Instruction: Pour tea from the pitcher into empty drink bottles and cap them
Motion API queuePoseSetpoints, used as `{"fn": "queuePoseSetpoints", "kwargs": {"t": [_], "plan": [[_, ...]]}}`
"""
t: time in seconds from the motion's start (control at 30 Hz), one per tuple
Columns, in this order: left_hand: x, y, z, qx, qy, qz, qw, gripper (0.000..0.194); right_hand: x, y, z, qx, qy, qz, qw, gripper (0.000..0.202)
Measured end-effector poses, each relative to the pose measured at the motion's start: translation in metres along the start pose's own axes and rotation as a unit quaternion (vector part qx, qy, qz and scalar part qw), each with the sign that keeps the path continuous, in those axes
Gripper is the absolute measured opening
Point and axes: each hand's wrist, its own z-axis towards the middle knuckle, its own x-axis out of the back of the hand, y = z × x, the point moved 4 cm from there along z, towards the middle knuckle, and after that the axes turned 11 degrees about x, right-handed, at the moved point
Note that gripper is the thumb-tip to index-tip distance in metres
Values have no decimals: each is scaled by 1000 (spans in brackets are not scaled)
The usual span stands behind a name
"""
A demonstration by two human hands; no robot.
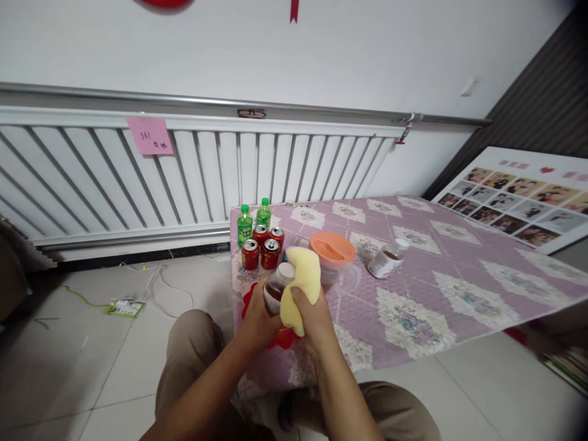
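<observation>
white-capped clear bottle of dark liquid (274, 293) is held above the near left part of the table, over a scalloped red mat (283, 339). it is wrapped by the curled fingers of the left hand (256, 320). in the right hand (316, 315), a soft yellow cloth (307, 269) is pinched, thumb laid on top and the other fingers hidden behind it; the cloth is brought right beside the bottle. just beyond the hands, four red metal cans (270, 255) are grouped, and behind and beside them two green-capped green bottles (245, 229) are stood. to the right of the cloth, a round orange plastic lid (337, 252) is seen on a clear container (329, 275). farther right, a second white-capped bottle with a pale label (384, 262) is placed apart. the table is covered by a purple tablecloth with pale floral diamonds (463, 288). behind it, a pink paper note (150, 136) is fixed to a white radiator (294, 162).
</observation>
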Motion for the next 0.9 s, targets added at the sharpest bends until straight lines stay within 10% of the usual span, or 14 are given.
{"fn": "queuePoseSetpoints", "kwargs": {"t": [0.3,0.7,0.9], "plan": [[1,15,-3,26,-67,-42,997,74,2,22,6,-84,-33,141,986,57],[10,27,8,51,17,-61,997,73,-1,64,-29,-163,-46,244,955,58],[10,30,5,12,-118,-88,989,69,6,55,-18,-196,-82,228,950,47]]}}
